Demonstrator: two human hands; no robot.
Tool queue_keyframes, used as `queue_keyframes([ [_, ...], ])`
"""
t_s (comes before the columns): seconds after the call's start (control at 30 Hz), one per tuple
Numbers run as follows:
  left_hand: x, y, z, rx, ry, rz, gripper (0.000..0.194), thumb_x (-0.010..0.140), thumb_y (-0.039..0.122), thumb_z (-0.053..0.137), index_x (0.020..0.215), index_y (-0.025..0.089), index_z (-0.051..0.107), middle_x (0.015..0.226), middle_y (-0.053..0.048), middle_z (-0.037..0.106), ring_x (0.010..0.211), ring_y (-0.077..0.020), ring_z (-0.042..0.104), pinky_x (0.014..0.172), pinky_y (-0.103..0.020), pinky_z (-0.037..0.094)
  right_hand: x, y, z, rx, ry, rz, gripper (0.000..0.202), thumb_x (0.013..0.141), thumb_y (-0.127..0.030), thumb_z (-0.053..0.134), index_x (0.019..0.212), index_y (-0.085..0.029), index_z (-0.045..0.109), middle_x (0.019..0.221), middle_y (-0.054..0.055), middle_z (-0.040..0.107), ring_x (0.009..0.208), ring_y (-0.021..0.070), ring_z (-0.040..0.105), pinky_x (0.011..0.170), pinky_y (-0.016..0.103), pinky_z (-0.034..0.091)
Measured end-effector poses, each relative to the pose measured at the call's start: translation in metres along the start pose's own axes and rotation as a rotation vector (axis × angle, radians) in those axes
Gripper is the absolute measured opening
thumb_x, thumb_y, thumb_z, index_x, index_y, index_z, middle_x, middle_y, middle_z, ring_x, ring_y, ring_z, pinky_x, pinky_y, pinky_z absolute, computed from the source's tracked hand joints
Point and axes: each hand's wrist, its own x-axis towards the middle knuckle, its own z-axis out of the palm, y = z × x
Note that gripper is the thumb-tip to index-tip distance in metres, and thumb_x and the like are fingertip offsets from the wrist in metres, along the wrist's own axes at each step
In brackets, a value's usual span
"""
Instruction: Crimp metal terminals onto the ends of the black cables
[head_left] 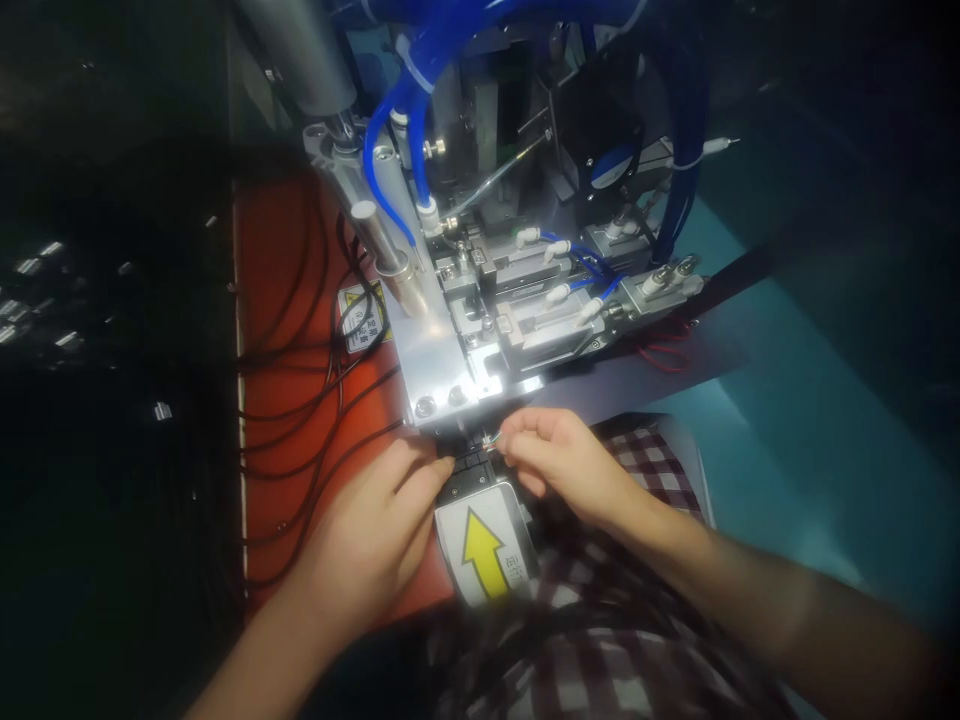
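Note:
My right hand (559, 455) is closed in a pinch on thin cable wires (493, 439) at the front of a metal machine (442, 365). The wire ends lie over a small black fixture (471, 475) below the machine's front plate. My left hand (386, 500) is on the fixture's left side, its fingers curled together and its thumb at the fixture's edge. Whatever lies under those fingertips is hidden. Just in front of the fixture is a white label with a yellow arrow (484, 550).
Blue air hoses (442, 50) arch over the machine, above small pneumatic cylinders (547, 325). Black cables (322, 440) run across the red-orange surface (277, 260) at left, near a warning label (364, 318). Checked cloth (585, 665) covers the person's lap.

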Motion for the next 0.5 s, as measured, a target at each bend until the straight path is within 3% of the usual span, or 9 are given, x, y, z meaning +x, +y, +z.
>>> queue_keyframes([
  [0.13, -0.002, -0.001, 0.001, -0.007, -0.009, -0.009, 0.023, 0.088, 0.005, 0.046, 0.108, 0.012, 0.056, 0.103, -0.010, 0.057, 0.090, -0.0183, 0.059, 0.077, -0.026, 0.051, -0.007, -0.002, -0.002, -0.061, -0.010, -0.025, 0.009, 0.076, -0.021, 0.061, 0.069, -0.015, 0.058, 0.048, -0.007, 0.049, 0.038, 0.0046, 0.041, 0.042, 0.018, 0.032],
  [0.3, -0.005, -0.002, 0.002, -0.010, -0.009, -0.015, 0.024, 0.088, 0.005, 0.046, 0.109, 0.013, 0.056, 0.102, -0.010, 0.057, 0.089, -0.0179, 0.058, 0.075, -0.026, 0.051, -0.013, 0.009, -0.005, -0.213, 0.162, -0.256, 0.012, 0.076, -0.026, 0.067, 0.081, -0.016, 0.064, 0.054, -0.006, 0.048, 0.043, 0.0069, 0.040, 0.042, 0.021, 0.031],
  [0.5, -0.001, 0.000, 0.000, -0.018, -0.015, -0.019, 0.022, 0.088, 0.004, 0.046, 0.106, 0.011, 0.057, 0.099, -0.010, 0.057, 0.086, -0.0174, 0.058, 0.073, -0.025, 0.051, -0.013, 0.017, -0.002, -0.428, 0.216, -0.515, 0.004, 0.080, -0.019, 0.061, 0.076, -0.017, 0.062, 0.067, 0.000, 0.057, 0.053, 0.0105, 0.047, 0.051, 0.024, 0.040],
])
